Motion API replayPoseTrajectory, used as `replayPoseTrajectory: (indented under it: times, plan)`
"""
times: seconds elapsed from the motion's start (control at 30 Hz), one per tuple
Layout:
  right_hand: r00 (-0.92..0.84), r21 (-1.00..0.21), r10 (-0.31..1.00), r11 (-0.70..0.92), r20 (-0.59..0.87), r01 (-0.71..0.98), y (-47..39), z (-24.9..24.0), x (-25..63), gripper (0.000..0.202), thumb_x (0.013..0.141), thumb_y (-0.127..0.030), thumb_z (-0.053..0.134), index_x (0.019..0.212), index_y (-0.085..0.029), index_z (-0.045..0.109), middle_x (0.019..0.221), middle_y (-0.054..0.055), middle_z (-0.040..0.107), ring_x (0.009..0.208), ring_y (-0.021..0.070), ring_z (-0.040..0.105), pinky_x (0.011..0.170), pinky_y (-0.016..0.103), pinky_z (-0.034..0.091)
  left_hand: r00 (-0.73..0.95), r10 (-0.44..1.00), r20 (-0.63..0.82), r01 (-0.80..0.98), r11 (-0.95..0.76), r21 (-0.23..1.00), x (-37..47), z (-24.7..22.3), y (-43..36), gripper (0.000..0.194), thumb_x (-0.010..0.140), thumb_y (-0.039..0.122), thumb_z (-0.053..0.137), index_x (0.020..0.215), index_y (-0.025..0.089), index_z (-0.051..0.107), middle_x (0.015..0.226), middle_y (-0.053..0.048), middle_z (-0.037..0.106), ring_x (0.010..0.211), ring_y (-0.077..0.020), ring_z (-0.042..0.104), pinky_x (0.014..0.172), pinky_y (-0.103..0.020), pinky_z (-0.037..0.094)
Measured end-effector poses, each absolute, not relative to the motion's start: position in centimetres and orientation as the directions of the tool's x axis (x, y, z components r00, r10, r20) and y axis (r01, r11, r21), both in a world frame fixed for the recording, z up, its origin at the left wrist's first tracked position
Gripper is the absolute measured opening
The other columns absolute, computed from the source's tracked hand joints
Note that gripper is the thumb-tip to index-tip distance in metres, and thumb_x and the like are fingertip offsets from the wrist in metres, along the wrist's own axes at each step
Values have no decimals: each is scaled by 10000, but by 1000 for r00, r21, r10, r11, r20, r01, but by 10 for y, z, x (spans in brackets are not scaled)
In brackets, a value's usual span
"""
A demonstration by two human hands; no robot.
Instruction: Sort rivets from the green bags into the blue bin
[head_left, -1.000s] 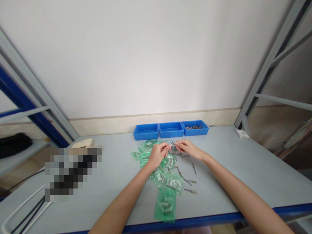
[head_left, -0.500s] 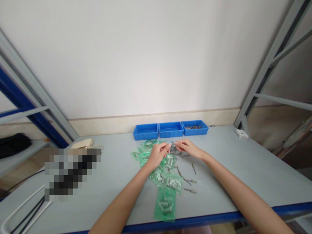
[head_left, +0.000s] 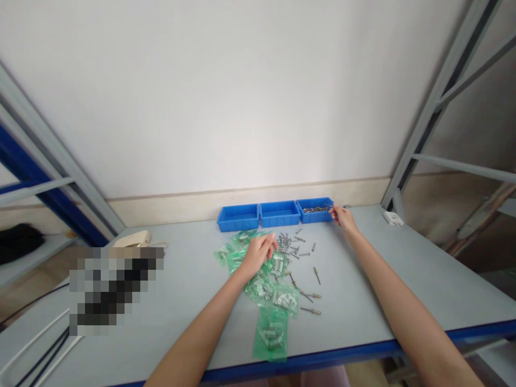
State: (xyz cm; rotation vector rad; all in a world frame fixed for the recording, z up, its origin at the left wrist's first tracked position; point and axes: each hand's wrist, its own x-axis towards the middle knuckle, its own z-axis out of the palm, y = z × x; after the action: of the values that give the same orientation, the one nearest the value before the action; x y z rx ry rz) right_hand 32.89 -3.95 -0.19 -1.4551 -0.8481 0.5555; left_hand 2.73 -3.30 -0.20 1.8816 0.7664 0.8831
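Observation:
My right hand (head_left: pixel 342 218) is at the right end of the right blue bin (head_left: pixel 315 217), fingers pinched on a thin metal pin that looks like a blind rivet (head_left: pixel 329 205). Inside that bin lies a heap of similar metal pieces. My left hand (head_left: pixel 258 255) rests over the green plastic bags (head_left: pixel 278 296), its fingers curled together; whatever they hold, if anything, is hidden. Just right of its fingertips spreads a pile of small screws (head_left: pixel 285 242). Several loose blind rivets (head_left: pixel 317 275) lie on the table nearer me.
Two more blue bins, a left one (head_left: pixel 238 219) and a middle one (head_left: pixel 279 215), stand in the same row. A white adapter (head_left: pixel 393 218) sits at the right back of the grey table (head_left: pixel 363 301). Cables (head_left: pixel 44 349) and a cream-coloured box (head_left: pixel 133 239) are at the left.
My right hand has moved from the screw pile, right and back, to the right bin. More of the pile now shows, with screws spread out. My left hand stays about where it was.

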Motion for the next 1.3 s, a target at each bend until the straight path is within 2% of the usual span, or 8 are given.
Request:
replayPoseTrajectory:
  times: [0.17,0.3,0.4,0.5,0.77,1.0,1.13,1.3]
  plan:
    - [454,-948,871,39,188,317,-48,-1,337,534,686,-691,450,536,-180,494,431,-32,388,400,88,319,417,234,242,570,785,243,153,-392,907,27,-2,-33,525,867,555,328,640,143,560,404,40,443,350,-73,362,409,-202,292]
    - [-98,-868,994,80,36,491,-65,23,323,412,641,-557,629,655,-146,621,516,-28,467,472,84,361,463,218,270,564,789,243,160,-393,905,27,-1,-32,531,866,560,322,642,140,557,406,38,443,348,-71,359,403,-198,290]
    - [-518,-784,845,229,-134,577,-78,37,299,376,544,-409,758,825,-168,693,674,-13,560,582,95,430,536,206,319,574,782,244,167,-403,900,27,-1,-32,529,865,560,327,642,138,555,410,38,442,350,-69,359,402,-194,293]
    - [-697,-727,683,364,-217,583,-82,37,272,309,513,-336,790,768,-178,716,651,-29,525,619,99,433,559,195,326,579,779,243,161,-401,902,27,-1,-32,523,868,552,332,645,135,556,414,39,441,353,-67,360,405,-190,295]
    - [-626,-618,725,358,-288,700,-73,17,260,197,535,-311,783,659,-173,714,475,-75,382,477,69,341,462,195,248,581,781,228,153,-380,912,28,-3,-31,511,864,544,344,641,134,552,411,42,439,348,-65,358,400,-188,286]
    - [-470,-727,881,361,60,583,-77,29,244,195,672,-327,686,752,-149,687,709,14,644,652,130,529,607,219,383,632,740,230,196,-439,877,28,0,-36,401,832,506,443,713,144,568,434,54,455,376,-76,384,426,-190,299]
    - [-329,-725,939,295,100,622,-81,34,229,137,738,-271,616,805,-162,667,669,7,662,582,127,563,550,211,365,686,700,199,257,-488,834,30,5,-43,315,765,449,569,703,142,599,464,46,481,433,-91,440,474,-199,323]
    - [-272,-660,942,333,199,673,-85,37,222,123,737,-296,634,778,-187,674,695,-1,674,613,128,576,564,205,350,685,688,238,231,-515,826,30,7,-46,346,844,434,458,689,150,579,454,48,458,420,-86,407,470,-197,318]
